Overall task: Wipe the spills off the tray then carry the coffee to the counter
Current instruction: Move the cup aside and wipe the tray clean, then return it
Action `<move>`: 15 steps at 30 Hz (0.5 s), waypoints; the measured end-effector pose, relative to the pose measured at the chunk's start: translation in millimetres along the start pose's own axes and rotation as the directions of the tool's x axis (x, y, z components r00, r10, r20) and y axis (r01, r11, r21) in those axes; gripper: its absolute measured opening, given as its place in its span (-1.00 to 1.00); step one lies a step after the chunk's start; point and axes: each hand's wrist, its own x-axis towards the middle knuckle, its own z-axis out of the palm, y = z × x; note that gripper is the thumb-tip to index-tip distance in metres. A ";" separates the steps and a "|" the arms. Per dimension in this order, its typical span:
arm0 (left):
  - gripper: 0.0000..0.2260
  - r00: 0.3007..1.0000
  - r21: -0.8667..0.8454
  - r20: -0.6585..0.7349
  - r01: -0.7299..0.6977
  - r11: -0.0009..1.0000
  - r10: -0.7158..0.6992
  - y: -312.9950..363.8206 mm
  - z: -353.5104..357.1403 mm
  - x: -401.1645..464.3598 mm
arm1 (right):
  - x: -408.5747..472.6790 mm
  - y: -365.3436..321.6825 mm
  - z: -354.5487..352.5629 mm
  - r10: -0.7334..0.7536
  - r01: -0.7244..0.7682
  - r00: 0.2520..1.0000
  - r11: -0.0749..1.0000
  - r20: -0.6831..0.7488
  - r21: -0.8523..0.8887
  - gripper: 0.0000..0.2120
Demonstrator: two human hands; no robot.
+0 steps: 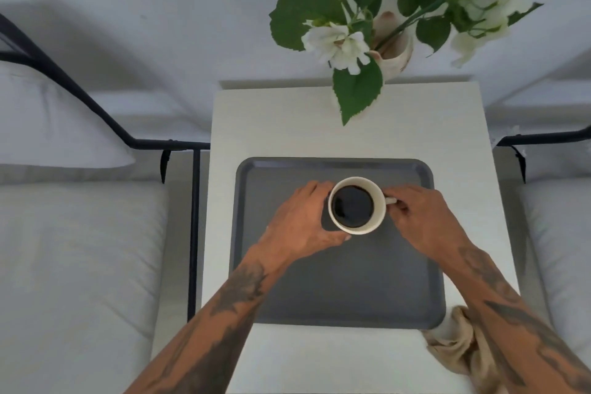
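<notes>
A cream cup of black coffee (355,205) stands on the upper middle of a grey square tray (345,291). My left hand (300,224) wraps around the cup's left side, thumb under its near rim. My right hand (419,214) pinches the small handle on the cup's right side. The tray surface looks dry, with no spill visible. A crumpled beige cloth (454,339) lies on the table by the tray's near right corner, partly under my right forearm.
The tray rests on a narrow white bedside table (319,125). A vase of white flowers with big green leaves (358,41) stands at its far edge. Beds with black metal frames (192,201) and white bedding flank the table on both sides.
</notes>
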 end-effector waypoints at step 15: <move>-0.31 0.993 -0.121 -0.121 -0.026 0.992 0.012 -66.8 -76.1 -22.0 | 38.3 -81.6 25.4 -0.113 0.111 0.993 0.990 0.017 0.089 -0.84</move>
